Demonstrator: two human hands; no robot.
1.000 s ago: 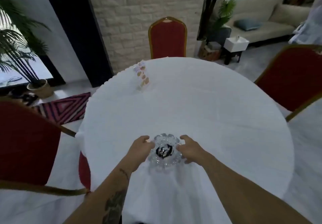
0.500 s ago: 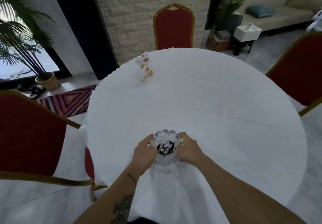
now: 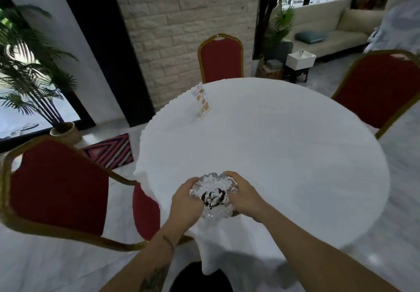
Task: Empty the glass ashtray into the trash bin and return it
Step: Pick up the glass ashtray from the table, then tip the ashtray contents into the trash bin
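Wrapping the glass ashtray [image 3: 213,197], left hand [image 3: 185,203] and right hand [image 3: 244,197] fingers clasp opposite rims.

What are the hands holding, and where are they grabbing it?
Both hands hold the glass ashtray by its scalloped rim: the left hand on its left side, the right hand on its right side. Dark ash sits inside.

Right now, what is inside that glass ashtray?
Dark ash-like debris lies in the bowl of the glass ashtray. The left hand and right hand cover its sides, so the edges there stay hidden.
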